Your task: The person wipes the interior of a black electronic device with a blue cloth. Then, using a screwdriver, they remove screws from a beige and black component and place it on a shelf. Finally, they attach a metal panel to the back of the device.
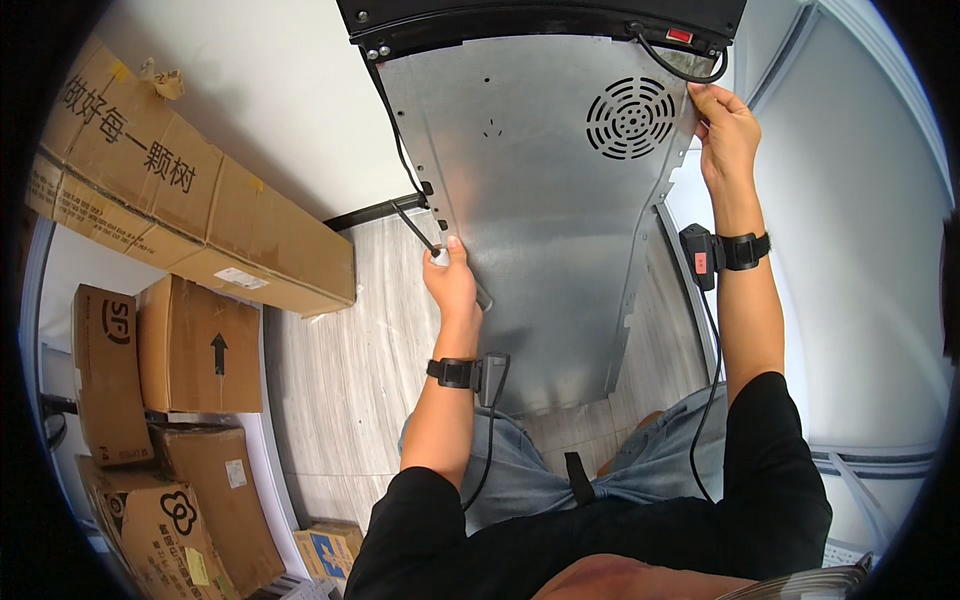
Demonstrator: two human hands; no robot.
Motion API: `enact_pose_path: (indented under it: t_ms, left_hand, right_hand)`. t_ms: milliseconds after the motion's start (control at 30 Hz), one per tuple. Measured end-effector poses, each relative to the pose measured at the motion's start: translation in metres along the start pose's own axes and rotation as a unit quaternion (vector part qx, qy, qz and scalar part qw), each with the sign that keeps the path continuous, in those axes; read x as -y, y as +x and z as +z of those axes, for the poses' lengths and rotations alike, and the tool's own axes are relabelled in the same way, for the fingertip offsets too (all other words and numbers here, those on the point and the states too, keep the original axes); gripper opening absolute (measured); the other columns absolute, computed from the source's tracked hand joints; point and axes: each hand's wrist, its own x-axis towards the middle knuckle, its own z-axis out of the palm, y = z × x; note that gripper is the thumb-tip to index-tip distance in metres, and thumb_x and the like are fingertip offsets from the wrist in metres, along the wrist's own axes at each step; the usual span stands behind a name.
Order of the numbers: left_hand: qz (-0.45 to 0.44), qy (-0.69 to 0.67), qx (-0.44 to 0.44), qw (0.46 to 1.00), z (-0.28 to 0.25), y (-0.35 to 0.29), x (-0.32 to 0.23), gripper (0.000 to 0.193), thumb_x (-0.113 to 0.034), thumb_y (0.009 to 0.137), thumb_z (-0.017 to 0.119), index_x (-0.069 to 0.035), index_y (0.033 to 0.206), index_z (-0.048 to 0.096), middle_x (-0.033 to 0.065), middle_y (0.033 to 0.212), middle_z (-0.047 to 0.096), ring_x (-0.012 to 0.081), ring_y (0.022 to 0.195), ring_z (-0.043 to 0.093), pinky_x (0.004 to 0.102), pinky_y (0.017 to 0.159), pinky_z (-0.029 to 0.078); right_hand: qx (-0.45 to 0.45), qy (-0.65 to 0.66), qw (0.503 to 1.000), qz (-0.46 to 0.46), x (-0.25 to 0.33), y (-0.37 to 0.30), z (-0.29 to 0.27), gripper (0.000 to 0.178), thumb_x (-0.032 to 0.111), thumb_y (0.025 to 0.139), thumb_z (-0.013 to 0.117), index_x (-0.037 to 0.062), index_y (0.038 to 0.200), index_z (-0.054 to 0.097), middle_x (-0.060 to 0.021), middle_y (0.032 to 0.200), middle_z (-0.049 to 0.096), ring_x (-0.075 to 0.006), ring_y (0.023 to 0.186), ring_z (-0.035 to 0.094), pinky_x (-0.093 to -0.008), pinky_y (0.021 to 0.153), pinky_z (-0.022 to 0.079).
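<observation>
A large silver sheet-metal panel (pixel 540 230) with a round slotted vent stretches from a black machine housing (pixel 540 25) down toward my knees. My right hand (pixel 728 135) pinches the panel's upper right edge, just below a looped black cable (pixel 670 70). On the left, my left hand (pixel 452 290) is closed round a screwdriver (pixel 416 229), its dark shaft pointing up and left. The thumb of that hand lies along the panel's left edge. Part of the screwdriver's handle is hidden by my fingers.
A long cardboard box (pixel 200 200) leans at the left, with several smaller cartons (pixel 200 350) below it. A small carton (pixel 328 550) lies on the wood-look floor (pixel 345 400). White walls stand close on the right. A red switch (pixel 679 36) sits on the housing.
</observation>
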Motion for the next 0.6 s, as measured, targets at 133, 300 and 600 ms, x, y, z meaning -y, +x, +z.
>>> enact_pose_path:
  t_ms: [133, 300, 600]
  left_hand:
    - [-0.014, 0.004, -0.005, 1.0, 0.0, -0.003, -0.007, 0.017, -0.018, 0.092, 0.062, -0.002, 0.096, 0.056, 0.0018, 0.087, 0.06, 0.011, 0.079, 0.052, 0.0269, 0.072, 0.043]
    - [-0.014, 0.004, -0.01, 1.0, -0.001, -0.001, -0.006, 0.017, -0.018, 0.091, 0.062, -0.002, 0.095, 0.058, 0.0022, 0.087, 0.061, 0.011, 0.079, 0.053, 0.0268, 0.072, 0.043]
    - [0.002, 0.017, -0.007, 1.0, -0.008, -0.013, -0.013, 0.013, -0.016, 0.092, 0.061, -0.003, 0.089, 0.058, -0.0011, 0.078, 0.058, 0.0077, 0.07, 0.048, 0.0246, 0.064, 0.04]
  right_hand:
    - [0.001, 0.006, 1.0, -0.002, 0.003, -0.002, 0.001, 0.012, 0.002, 0.082, 0.067, -0.0036, 0.091, 0.062, -0.0096, 0.087, 0.068, -0.0122, 0.073, 0.064, -0.0215, 0.063, 0.05]
    - [-0.003, 0.004, 1.0, -0.002, 0.005, -0.002, 0.003, 0.012, 0.001, 0.081, 0.067, -0.0044, 0.09, 0.062, -0.0091, 0.085, 0.069, -0.0108, 0.069, 0.062, -0.0198, 0.057, 0.046]
    - [-0.016, 0.003, 1.0, -0.012, 0.006, -0.004, 0.007, 0.013, 0.002, 0.08, 0.071, -0.0043, 0.086, 0.062, -0.0069, 0.078, 0.067, -0.0071, 0.06, 0.056, -0.02, 0.049, 0.038]
